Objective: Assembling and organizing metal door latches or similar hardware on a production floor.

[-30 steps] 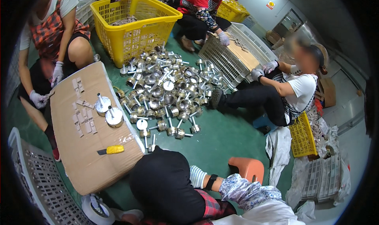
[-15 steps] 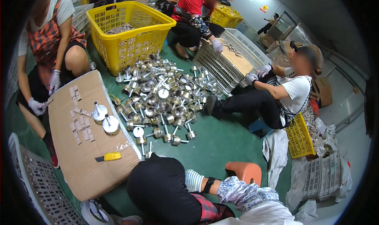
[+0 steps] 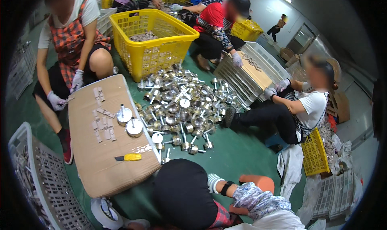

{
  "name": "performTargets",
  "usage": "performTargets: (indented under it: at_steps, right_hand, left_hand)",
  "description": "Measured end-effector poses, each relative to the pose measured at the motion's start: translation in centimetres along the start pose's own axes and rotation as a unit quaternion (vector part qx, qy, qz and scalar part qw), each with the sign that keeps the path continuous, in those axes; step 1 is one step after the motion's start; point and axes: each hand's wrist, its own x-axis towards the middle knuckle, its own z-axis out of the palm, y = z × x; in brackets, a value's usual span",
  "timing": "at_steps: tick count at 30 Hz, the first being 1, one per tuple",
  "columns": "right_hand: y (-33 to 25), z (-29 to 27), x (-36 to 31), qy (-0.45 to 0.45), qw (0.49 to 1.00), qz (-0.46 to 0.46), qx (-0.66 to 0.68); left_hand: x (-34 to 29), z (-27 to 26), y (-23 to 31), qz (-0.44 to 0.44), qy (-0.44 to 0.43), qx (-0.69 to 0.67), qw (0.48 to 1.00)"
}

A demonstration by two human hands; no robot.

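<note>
My right hand shows only its striped glove cuff, below a dark wrist strap and a floral sleeve. Its fingers are hidden behind my black-clad knee, so what they hold cannot be seen. My left hand is out of sight. Beyond the knee lies a cardboard sheet bearing a yellow utility knife, small flat beige pieces and two round metal parts with upright stems, one nearer than the other. A heap of stemmed metal cups covers the floor beside it.
Co-workers sit around the heap; one at left has gloved hands at the cardboard's edge. A yellow basket stands behind, grey crates at right. A grey basket is at near left, an orange stool near my arm.
The view has swung, so the whole scene sits farther right and mostly lower in the picture. My right arm stays beside my knee, with its hand still hidden.
</note>
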Motion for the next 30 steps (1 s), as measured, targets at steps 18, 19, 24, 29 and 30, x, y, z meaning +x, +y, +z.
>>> performTargets:
  at_steps: [18, 19, 24, 29, 30]
  right_hand:
    - [-18.4, -22.6, -13.5, 0.532, 0.556, -0.63, -0.108]
    - [-19.4, -22.1, -13.0, 0.563, 0.514, -0.639, -0.104]
    - [-20.8, -21.8, -11.5, 0.629, 0.381, -0.661, -0.149]
    - [-20.7, -20.8, -10.0, 0.681, 0.276, -0.678, -0.012]
    - [-20.4, -21.0, -9.5, 0.676, 0.261, -0.688, 0.031]
  left_hand:
    - [-0.6, 0.7, 10.6, 0.082, -0.098, 0.189, 0.974]
    - [-0.7, 1.9, 12.7, 0.164, -0.076, 0.225, 0.958]
    - [-0.4, 1.5, 12.5, 0.295, -0.058, 0.265, 0.916]
    - [-0.1, 0.7, 8.3, 0.121, -0.109, 0.14, 0.977]
    - [-0.1, 0.8, 7.4, 0.118, -0.101, 0.144, 0.977]
